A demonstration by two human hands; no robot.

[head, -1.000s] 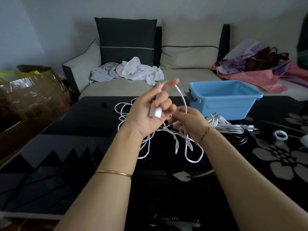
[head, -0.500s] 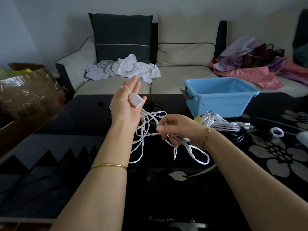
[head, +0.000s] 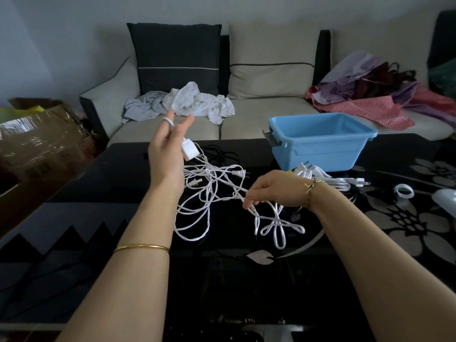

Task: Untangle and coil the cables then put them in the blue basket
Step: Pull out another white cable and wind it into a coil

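A tangled white cable (head: pixel 207 193) sprawls over the black glass table (head: pixel 74 218). My left hand (head: pixel 170 154) is raised above it with two fingers straight up. It holds the cable's white adapter block (head: pixel 190 150) against the palm, and a loop of cable sits round one fingertip. Lower and to the right, my right hand (head: pixel 274 188) pinches a strand of the same cable, whose loops hang onto the table below it. The blue basket (head: pixel 320 141) stands at the table's far side and looks empty. A second white cable bundle (head: pixel 330 178) lies in front of it.
A black cable (head: pixel 217 154) lies behind the white tangle. A white ring (head: pixel 404 191) and a white object (head: pixel 446 201) sit at the table's right. Behind the table are a sofa (head: pixel 246 114) with clothes and a cardboard box (head: pixel 37 139) on the left.
My hands have moved apart: the left rose up and left with the adapter block, the right dropped down and right along the cable. More of the cable is stretched between them.
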